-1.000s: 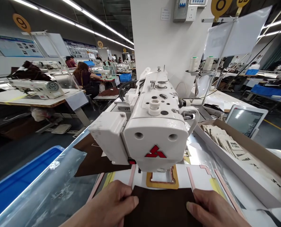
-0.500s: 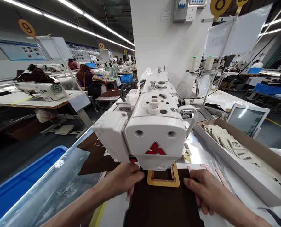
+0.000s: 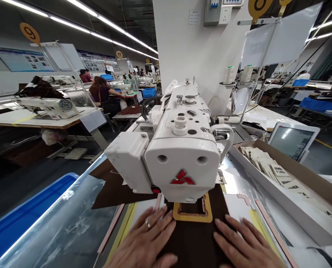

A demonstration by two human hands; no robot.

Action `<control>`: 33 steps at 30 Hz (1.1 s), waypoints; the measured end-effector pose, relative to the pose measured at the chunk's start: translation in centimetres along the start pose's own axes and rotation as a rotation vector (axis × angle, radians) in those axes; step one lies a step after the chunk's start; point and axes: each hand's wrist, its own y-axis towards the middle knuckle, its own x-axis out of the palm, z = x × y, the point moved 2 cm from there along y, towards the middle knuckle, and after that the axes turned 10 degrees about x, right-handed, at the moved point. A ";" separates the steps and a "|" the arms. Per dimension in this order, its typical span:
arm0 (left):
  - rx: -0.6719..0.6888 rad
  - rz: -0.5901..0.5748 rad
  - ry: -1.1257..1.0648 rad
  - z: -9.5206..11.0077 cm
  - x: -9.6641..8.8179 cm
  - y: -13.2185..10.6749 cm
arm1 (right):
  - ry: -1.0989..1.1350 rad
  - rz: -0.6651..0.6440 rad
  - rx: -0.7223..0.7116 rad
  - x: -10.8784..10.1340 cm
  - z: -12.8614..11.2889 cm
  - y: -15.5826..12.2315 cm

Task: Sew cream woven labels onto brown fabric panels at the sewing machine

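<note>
A dark brown fabric piece (image 3: 195, 238) lies on the sewing table, its far end under the white sewing machine head (image 3: 179, 156). A yellow clamp frame (image 3: 192, 216) rests on the fabric just below the head. My left hand (image 3: 143, 242) lies flat with spread fingers on the fabric's left edge, a ring on one finger. My right hand (image 3: 244, 243) lies flat with spread fingers on the fabric's right edge. Neither hand holds anything.
A long cardboard box (image 3: 300, 175) with several printed labels runs along the right. A screen (image 3: 291, 143) stands behind it. Another brown fabric piece (image 3: 112, 186) lies left of the machine, near a blue bin (image 3: 23, 216). Pink guide strips (image 3: 269, 227) edge the table. Other people sew at far tables.
The fabric has slid forward under the machine head and clamp frame. Both hands went from gripping its front edge to lying flat and spread on it.
</note>
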 end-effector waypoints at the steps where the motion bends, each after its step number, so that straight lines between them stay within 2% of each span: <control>1: -0.016 -0.032 0.017 -0.6 0.1 0.6 | -0.017 -0.011 0.043 0.0 0.0 0.8; 3: -0.078 -0.065 -0.001 -1.9 0.3 1.6 | 0.007 -0.071 0.172 0.1 0.2 2.6; 5: -0.143 -0.049 -0.028 -2.7 0.4 1.9 | 0.075 -0.139 0.285 0.3 0.3 3.8; 7: -0.167 -0.001 -0.039 -2.7 0.4 1.1 | 0.133 -0.172 0.348 0.4 0.3 3.9; 9: -0.121 -0.001 -0.060 -2.0 0.3 0.0 | 0.160 -0.169 0.365 0.4 0.1 3.4; 11: -0.058 -0.053 -0.090 -1.4 0.5 -0.8 | 0.157 -0.153 0.358 0.5 -0.2 2.7; 13: -0.052 -0.083 -0.101 -1.3 0.7 -1.0 | 0.141 -0.153 0.347 0.7 -0.4 2.5; 16: -0.111 -0.056 -0.090 -2.2 1.1 -0.4 | 0.113 -0.166 0.354 1.0 -0.1 3.1; 19: -0.109 -0.039 -0.061 -2.3 1.0 -0.4 | 0.091 -0.125 0.340 0.6 0.0 3.3; 24: 0.020 -0.034 -0.029 -0.1 -0.1 -2.6 | 0.032 -0.014 0.172 -1.7 -1.2 1.2; 27: 0.102 -0.051 0.045 1.0 -0.5 -3.7 | -0.040 0.007 0.076 -2.5 -1.9 0.2; 33: 0.123 0.000 0.177 1.6 -1.2 -3.8 | -0.134 0.006 0.011 -3.1 -2.1 0.3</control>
